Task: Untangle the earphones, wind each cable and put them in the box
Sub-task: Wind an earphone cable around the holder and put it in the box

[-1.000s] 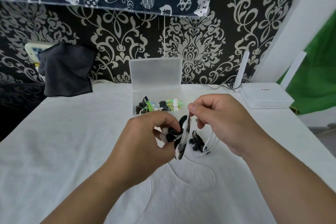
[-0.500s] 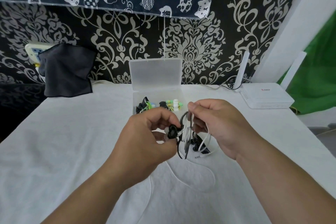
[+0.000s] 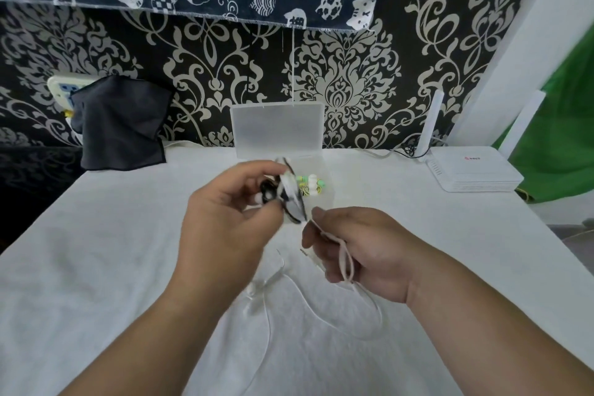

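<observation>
Box front hidden behind blurred earphone bundle.

We see a matt white cloth on the table, a frosted translucent plastic box, and smooth white plastic router.

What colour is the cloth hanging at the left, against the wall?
The cloth is plain dark grey, almost black; the head view shows it.
</observation>
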Demonstrator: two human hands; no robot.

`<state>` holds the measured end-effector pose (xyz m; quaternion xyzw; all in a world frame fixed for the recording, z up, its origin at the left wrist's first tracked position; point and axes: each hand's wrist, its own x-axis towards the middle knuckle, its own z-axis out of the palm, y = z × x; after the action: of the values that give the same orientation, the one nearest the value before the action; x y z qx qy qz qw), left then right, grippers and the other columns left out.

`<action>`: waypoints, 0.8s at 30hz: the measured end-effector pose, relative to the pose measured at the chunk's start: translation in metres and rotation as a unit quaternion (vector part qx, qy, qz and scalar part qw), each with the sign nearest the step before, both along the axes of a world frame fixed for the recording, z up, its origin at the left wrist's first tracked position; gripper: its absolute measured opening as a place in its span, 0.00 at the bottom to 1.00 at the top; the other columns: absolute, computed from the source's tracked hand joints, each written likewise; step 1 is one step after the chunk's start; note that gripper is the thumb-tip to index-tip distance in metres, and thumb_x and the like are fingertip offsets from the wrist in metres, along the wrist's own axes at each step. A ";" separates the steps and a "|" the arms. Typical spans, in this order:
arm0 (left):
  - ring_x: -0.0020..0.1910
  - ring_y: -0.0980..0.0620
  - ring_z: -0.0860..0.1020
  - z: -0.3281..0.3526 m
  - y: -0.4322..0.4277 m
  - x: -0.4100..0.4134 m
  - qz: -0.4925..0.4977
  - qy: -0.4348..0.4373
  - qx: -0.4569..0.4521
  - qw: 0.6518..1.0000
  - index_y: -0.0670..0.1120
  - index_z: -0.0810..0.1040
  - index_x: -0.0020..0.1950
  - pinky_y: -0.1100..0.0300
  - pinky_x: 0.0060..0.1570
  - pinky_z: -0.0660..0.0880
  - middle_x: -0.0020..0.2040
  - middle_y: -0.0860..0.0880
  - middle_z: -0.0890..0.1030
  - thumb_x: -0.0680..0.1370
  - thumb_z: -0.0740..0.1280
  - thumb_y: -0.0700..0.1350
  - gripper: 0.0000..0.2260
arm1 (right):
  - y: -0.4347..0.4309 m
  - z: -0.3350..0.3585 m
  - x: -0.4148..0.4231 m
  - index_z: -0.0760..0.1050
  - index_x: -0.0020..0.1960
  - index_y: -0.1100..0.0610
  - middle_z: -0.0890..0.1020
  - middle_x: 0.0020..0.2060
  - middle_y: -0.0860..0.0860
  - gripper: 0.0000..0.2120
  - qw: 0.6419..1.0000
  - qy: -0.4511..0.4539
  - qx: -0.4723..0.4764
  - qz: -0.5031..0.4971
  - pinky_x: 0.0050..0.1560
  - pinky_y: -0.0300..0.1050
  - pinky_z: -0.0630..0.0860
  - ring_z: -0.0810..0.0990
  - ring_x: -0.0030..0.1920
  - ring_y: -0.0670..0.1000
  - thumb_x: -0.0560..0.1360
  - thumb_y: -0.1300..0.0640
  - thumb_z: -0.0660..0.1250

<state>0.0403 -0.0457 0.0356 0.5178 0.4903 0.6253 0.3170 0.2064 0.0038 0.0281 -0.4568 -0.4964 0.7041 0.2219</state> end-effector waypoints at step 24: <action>0.39 0.46 0.75 0.009 0.000 -0.009 0.024 -0.001 -0.001 1.000 0.51 0.83 0.48 0.36 0.47 0.76 0.42 0.36 0.78 0.71 0.71 0.28 0.18 | 0.027 0.020 0.047 0.79 0.41 0.48 0.82 0.41 0.47 0.11 0.871 -0.199 0.308 -0.328 0.43 0.39 0.71 0.80 0.45 0.48 0.80 0.57 0.64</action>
<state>0.0313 -0.0452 0.0446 0.5046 0.5030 0.6331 0.3026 0.2532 0.0303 0.0478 -0.6320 -0.5435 0.2968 0.4660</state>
